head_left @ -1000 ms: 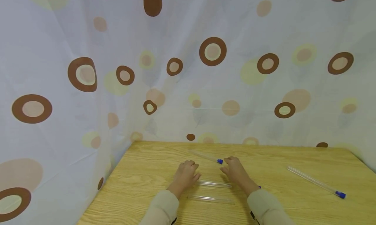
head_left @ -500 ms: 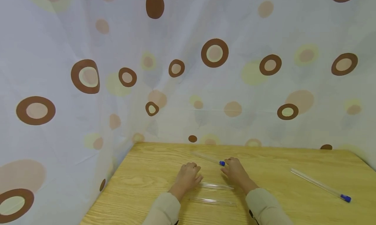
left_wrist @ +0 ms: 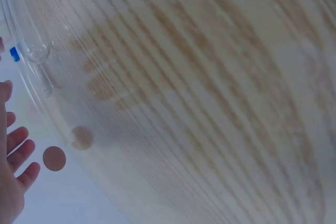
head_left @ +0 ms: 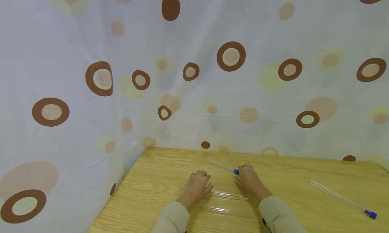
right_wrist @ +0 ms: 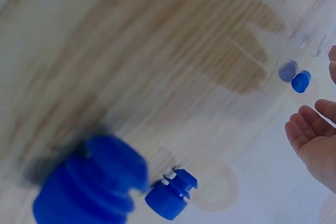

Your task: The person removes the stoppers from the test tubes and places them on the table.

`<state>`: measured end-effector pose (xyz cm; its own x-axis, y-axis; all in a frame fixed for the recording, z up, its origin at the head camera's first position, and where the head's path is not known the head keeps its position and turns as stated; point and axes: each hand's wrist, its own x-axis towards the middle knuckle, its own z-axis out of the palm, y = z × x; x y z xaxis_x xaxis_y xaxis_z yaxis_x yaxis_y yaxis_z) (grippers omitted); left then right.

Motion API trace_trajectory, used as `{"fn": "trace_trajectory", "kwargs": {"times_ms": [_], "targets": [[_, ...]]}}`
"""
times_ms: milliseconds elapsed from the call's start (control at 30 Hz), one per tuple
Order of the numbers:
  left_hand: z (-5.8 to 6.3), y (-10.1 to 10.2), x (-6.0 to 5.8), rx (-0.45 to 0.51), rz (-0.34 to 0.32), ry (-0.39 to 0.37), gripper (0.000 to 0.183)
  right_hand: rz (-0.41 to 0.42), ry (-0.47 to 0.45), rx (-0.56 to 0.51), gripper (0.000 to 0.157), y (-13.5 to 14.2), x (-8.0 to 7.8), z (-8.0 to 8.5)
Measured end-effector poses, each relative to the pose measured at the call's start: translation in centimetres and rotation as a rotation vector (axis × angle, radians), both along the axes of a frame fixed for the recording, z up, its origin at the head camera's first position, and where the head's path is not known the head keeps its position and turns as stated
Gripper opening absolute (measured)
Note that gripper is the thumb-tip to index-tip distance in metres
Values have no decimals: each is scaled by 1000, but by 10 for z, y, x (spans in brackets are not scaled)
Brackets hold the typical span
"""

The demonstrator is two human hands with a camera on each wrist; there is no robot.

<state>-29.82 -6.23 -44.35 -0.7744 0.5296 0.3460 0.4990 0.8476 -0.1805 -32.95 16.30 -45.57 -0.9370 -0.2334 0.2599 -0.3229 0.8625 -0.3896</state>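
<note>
My left hand is just left of two clear open-ended tubes, an upper tube and a lower tube, lying side by side. Its fingers are spread and loosely bent, with nothing between them. Beyond, a clear tube lies slanted, a blue cap on its near end. My right hand is right beside that cap; in the right wrist view its relaxed fingers are apart from the cap. Two more blue caps, a large near one and a smaller one, show below.
Another clear tube with a blue cap lies slanted on the right of the wooden table. A white sheet printed with brown circles hangs behind the table and along its left side.
The head view has swung slightly left, so everything sits further right in it. Both hands stay nearly in place over the table. A blue spot behind the right forearm has dropped from sight.
</note>
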Motion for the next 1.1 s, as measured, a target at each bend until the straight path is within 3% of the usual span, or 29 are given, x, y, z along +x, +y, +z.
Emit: {"fn": "trace_trajectory", "kwargs": {"times_ms": [67, 167, 433, 767, 1100], "targets": [[-1, -1, 1, -5, 5, -8, 33, 22, 58, 24, 42, 4, -11, -13], [-2, -3, 1, -9, 10, -16, 33, 41, 78, 47, 43, 5, -17, -19], [2, -5, 4, -6, 7, -32, 34, 7, 32, 49, 29, -5, -6, 4], [-2, -5, 2, -12, 20, -55, 35, 25, 95, 81, 10, -7, -9, 1], [-4, -5, 1, 63, -5, -98, 34, 38, 82, 68, 24, -8, -14, -8]]}}
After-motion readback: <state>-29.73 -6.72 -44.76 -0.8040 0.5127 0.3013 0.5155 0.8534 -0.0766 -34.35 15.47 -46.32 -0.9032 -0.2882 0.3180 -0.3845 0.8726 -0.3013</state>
